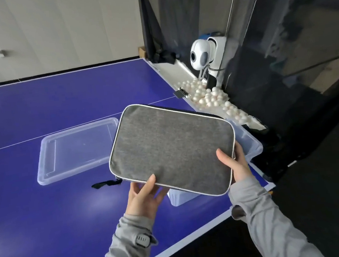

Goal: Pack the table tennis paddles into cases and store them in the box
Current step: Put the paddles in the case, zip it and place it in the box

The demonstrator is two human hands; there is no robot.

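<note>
Holding the grey case (171, 147) over the clear box (250, 144), left hand (144, 196) and right hand (235, 163) pinch its near corners; looks light, soft-padded, grippy fabric, best held by edges.

No text, label, brand, number or sign can be read anywhere in the view; the grey case (171, 147) shows plain fabric with a pale piped edge and no logo facing the camera; the clear lid (78, 149) on the counter (36, 114) bears only moulded ridges. The white ball machine (204, 54) carries no legible marking; the watch (142, 239) on the left wrist is too small to read.
</note>
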